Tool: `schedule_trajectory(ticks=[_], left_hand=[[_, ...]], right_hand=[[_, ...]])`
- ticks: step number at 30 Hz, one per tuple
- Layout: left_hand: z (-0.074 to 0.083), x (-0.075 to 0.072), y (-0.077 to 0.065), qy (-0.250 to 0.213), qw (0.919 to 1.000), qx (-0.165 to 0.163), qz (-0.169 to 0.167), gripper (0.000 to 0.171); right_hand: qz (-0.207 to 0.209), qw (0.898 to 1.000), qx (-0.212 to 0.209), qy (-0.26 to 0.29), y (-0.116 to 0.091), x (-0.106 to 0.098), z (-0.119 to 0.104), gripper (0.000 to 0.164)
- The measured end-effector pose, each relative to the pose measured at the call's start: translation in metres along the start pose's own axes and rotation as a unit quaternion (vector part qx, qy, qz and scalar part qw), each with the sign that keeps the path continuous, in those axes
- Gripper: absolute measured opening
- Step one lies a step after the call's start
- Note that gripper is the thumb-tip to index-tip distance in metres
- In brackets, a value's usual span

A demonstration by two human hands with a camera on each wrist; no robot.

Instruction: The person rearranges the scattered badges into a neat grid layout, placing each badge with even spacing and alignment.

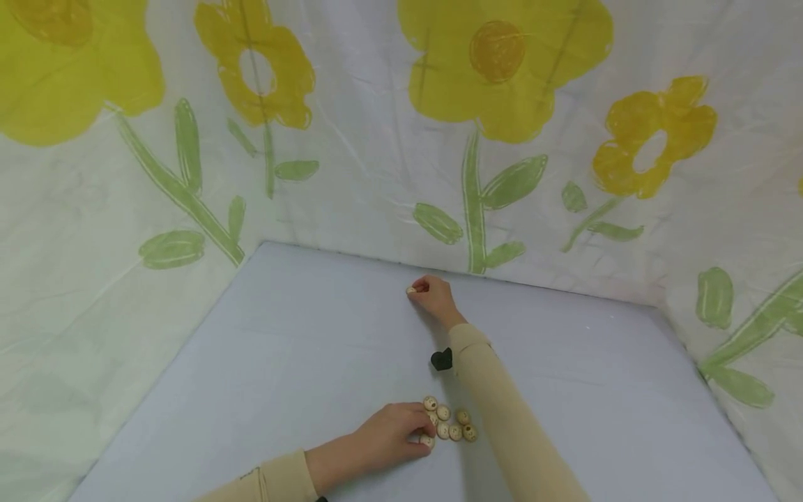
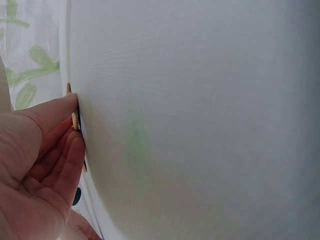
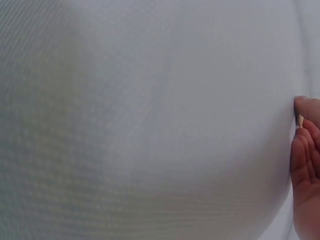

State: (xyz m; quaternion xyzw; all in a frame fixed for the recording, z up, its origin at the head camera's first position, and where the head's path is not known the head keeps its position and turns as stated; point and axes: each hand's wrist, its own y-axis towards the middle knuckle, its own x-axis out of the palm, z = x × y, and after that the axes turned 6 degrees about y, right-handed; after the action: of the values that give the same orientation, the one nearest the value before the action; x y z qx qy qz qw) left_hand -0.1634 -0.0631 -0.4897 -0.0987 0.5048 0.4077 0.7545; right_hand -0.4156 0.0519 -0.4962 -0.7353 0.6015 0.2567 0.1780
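Near the far edge of the table, my right hand pinches a small round wooden disc between thumb and fingers, low over the surface. My left hand lies at a cluster of similar discs closer to me. Its thumb and fingertips close around one wooden disc at the cluster's left side; the left wrist view shows a disc between them at the tabletop. Dark markings show on the pale faces of several discs. In the right wrist view, only a sliver of the held disc shows.
The discs lie on a pale blue-white table. White cloth walls with painted yellow flowers and green leaves rise around its back and sides. A black piece sits at the right wrist, beside the beige sleeve.
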Motion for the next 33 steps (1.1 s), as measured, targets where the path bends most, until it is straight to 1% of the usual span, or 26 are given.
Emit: schedule_trajectory(ticks=[9,16,22,28,30,33], left_hand=[[-0.001,0.001,0.001,0.006,0.9999,-0.006,-0.012,0.011],[-0.003,0.002,0.001,-0.003,0.9997,-0.018,-0.018,0.012],[-0.002,0.001,0.002,-0.005,0.9994,-0.023,-0.025,0.012],[-0.001,0.001,0.003,-0.024,0.998,-0.042,-0.042,0.012],[-0.002,0.001,0.003,-0.028,0.9976,-0.046,-0.043,0.012],[-0.002,0.002,0.003,-0.028,0.998,-0.043,-0.038,0.012]], right_hand=[[-0.001,1.0,0.007,0.003,-0.002,-0.002,-0.003,0.021],[0.002,1.0,-0.004,-0.001,-0.004,-0.002,-0.002,0.023],[0.003,1.0,-0.007,0.022,-0.006,-0.004,0.002,0.025],[0.007,0.999,-0.015,0.036,-0.011,-0.007,0.006,0.023],[0.008,0.999,-0.019,0.041,-0.013,-0.008,0.005,0.022],[0.008,0.999,-0.021,0.044,-0.016,-0.009,0.005,0.02]])
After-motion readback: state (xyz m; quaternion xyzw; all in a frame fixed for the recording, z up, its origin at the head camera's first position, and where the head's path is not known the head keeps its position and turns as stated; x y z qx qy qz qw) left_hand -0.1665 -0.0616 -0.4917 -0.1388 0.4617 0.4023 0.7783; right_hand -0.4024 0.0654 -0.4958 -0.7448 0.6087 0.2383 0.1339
